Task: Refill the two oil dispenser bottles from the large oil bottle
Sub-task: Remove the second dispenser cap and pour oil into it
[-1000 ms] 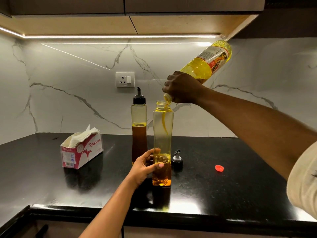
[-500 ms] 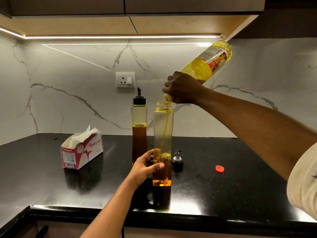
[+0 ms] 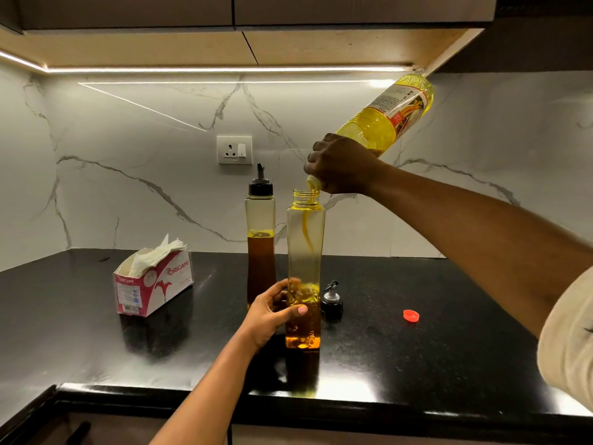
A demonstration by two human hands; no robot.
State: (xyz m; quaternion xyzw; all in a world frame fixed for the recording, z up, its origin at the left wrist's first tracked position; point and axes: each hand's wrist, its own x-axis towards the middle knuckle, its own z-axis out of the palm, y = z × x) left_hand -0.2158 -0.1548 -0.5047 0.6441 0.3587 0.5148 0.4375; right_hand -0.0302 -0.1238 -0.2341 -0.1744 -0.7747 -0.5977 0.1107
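Head view shows a refill pour in hand: the right hand (image 3: 343, 163) grasps the neck of the large oil bottle (image 3: 385, 120), tipped mouth-down just above the open dispenser bottle (image 3: 305, 252), which the left hand (image 3: 269, 313) grips low on the counter (image 3: 417, 364). Its level looks low, so the next move likely calls for a steady tilt, then righting. The capped dispenser bottle (image 3: 260, 239) stands just behind the left hand and the spout cap (image 3: 332, 301) under the right forearm, with open counter beyond.
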